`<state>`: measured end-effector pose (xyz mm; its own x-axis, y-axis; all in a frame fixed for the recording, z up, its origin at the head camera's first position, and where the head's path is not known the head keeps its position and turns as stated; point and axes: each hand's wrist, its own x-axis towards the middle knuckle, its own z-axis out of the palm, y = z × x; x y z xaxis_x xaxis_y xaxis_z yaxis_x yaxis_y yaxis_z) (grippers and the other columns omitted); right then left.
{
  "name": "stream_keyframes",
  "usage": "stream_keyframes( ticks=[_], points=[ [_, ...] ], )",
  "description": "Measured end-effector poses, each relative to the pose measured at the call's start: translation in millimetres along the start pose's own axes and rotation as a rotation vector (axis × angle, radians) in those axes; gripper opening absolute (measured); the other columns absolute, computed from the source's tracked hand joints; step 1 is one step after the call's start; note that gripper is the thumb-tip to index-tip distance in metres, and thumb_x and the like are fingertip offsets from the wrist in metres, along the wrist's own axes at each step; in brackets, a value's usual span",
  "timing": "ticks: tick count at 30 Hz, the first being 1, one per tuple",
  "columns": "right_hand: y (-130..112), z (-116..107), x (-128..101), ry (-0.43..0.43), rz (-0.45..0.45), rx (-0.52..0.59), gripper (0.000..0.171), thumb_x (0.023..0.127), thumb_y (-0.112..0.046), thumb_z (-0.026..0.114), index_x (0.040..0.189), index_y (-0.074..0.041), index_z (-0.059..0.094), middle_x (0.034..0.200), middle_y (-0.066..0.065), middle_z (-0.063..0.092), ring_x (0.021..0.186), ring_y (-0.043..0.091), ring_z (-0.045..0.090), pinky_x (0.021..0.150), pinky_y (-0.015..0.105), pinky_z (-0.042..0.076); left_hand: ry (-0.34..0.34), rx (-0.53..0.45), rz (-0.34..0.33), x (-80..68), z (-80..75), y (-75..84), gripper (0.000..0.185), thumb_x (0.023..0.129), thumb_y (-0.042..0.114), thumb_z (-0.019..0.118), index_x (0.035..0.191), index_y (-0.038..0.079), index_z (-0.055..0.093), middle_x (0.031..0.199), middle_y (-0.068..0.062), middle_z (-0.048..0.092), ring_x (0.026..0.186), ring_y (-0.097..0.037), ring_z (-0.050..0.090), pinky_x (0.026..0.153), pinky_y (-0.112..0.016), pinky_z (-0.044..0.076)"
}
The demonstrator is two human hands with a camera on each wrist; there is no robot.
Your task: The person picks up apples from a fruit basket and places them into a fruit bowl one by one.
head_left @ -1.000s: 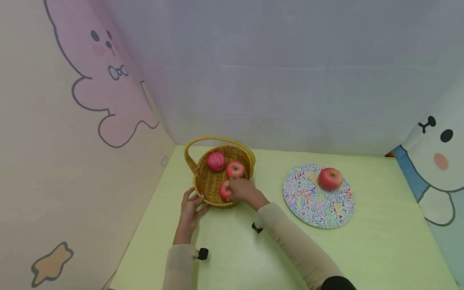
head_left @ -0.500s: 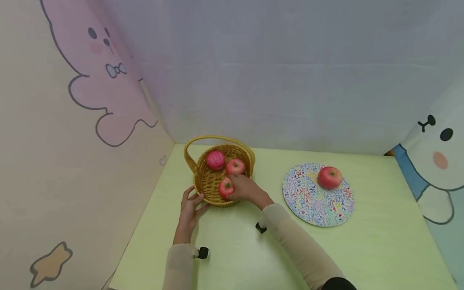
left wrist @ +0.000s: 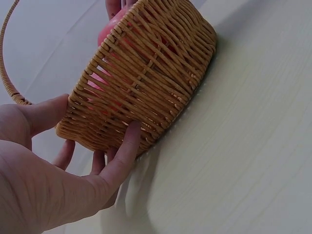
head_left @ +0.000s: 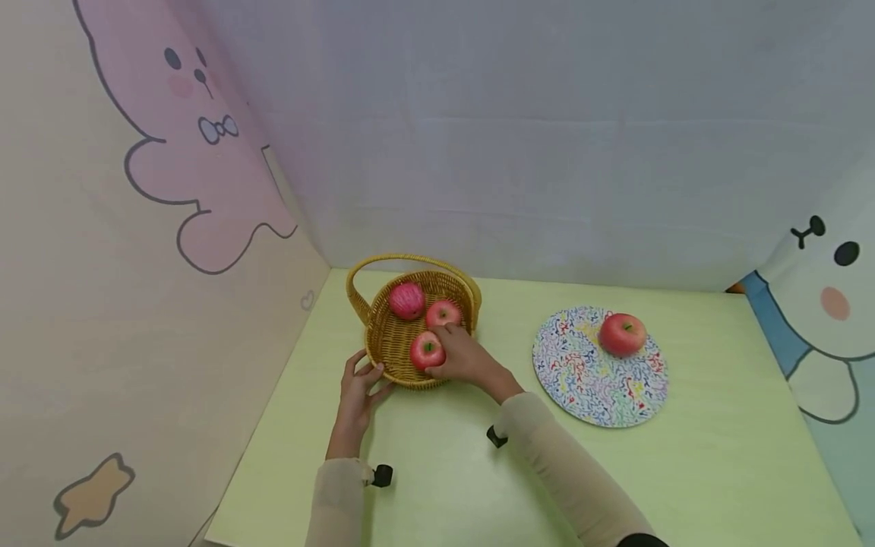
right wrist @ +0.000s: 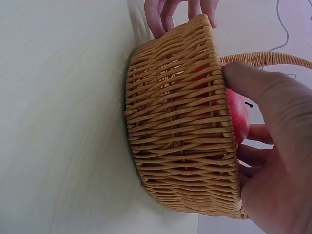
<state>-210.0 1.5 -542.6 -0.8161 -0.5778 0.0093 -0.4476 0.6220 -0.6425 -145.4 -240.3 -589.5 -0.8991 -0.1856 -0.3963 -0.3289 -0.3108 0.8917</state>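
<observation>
A woven basket with a tall handle stands at the back left of the table. My left hand holds its near left side, thumb at the rim and fingers against the outer wall. Inside, my right hand grips a red apple near the front. In the right wrist view this apple shows above the rim, with my thumb across the near edge. Behind it in the basket lie a second apple and a bright pink, streaked fruit.
A round plate with a colourful squiggle pattern lies to the right, with another apple at its back right. A grey-white wall rises behind the pale table, and a patterned wall borders it on the left.
The apple in my right hand has shifted slightly up and back within the basket, and more of it shows. My left hand has stayed at the basket's side.
</observation>
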Motion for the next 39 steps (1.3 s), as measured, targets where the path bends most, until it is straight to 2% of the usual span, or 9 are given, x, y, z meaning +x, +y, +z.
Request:
stream_keyframes(
  ticks=[5, 13, 17, 24, 32, 39],
  points=[
    [0.8, -2.0, -1.7, -0.003, -0.013, 0.036, 0.082, 0.086, -0.029, 0.083, 0.154, -0.003, 0.044, 0.145, 0.021, 0.052, 0.130, 0.038, 0.057, 0.110, 0.053, 0.052, 0.008, -0.005, -0.006, 0.3, 0.7, -0.4, 0.063, 0.105, 0.006, 0.059, 0.160, 0.017, 0.031, 0.157, -0.022, 0.044, 0.140, -0.036, 0.051, 0.110, -0.058, 0.052],
    [-0.8, -5.4, -8.3, 0.022, 0.006, 0.174, 0.088, 0.086, -0.027, 0.084, 0.159, -0.005, 0.039, 0.149, 0.020, 0.048, 0.126, 0.034, 0.059, 0.106, 0.053, 0.054, 0.016, -0.001, -0.006, 0.1, -0.1, -0.9, 0.062, 0.104, 0.006, 0.060, 0.159, 0.017, 0.033, 0.156, -0.022, 0.045, 0.135, -0.033, 0.055, 0.109, -0.058, 0.053],
    [-2.5, -7.6, -13.1, 0.042, 0.005, 0.210, 0.087, 0.087, -0.028, 0.083, 0.159, -0.005, 0.039, 0.151, 0.016, 0.050, 0.130, 0.033, 0.057, 0.108, 0.052, 0.053, 0.021, 0.002, -0.006, -0.8, -0.4, -0.8, 0.063, 0.104, 0.006, 0.060, 0.160, 0.018, 0.032, 0.157, -0.022, 0.045, 0.137, -0.033, 0.054, 0.109, -0.058, 0.053],
    [-6.4, -15.6, -24.3, 0.083, -0.016, 0.199, 0.087, 0.088, -0.029, 0.084, 0.158, -0.002, 0.041, 0.150, 0.014, 0.059, 0.134, 0.034, 0.059, 0.109, 0.054, 0.053, 0.020, 0.004, -0.001, -1.9, -0.2, 0.5, 0.062, 0.105, 0.006, 0.060, 0.160, 0.017, 0.032, 0.157, -0.023, 0.044, 0.136, -0.033, 0.055, 0.109, -0.059, 0.052],
    [-12.4, -24.0, -38.5, 0.120, -0.011, 0.208, 0.086, 0.087, -0.029, 0.087, 0.157, -0.004, 0.043, 0.147, 0.014, 0.059, 0.132, 0.032, 0.059, 0.108, 0.052, 0.054, -0.008, -0.008, 0.002, -0.3, -1.8, -0.5, 0.062, 0.106, 0.007, 0.059, 0.160, 0.018, 0.031, 0.159, -0.022, 0.043, 0.142, -0.038, 0.050, 0.112, -0.059, 0.050],
    [-12.7, -31.3, -58.8, 0.170, 0.026, 0.221, 0.087, 0.086, -0.028, 0.087, 0.157, -0.005, 0.043, 0.156, 0.014, 0.053, 0.143, 0.035, 0.052, 0.117, 0.056, 0.047, -0.026, -0.014, -0.005, -0.3, -1.2, 1.3, 0.064, 0.106, 0.007, 0.058, 0.162, 0.018, 0.028, 0.160, -0.023, 0.040, 0.145, -0.039, 0.046, 0.114, -0.060, 0.048]
  ],
)
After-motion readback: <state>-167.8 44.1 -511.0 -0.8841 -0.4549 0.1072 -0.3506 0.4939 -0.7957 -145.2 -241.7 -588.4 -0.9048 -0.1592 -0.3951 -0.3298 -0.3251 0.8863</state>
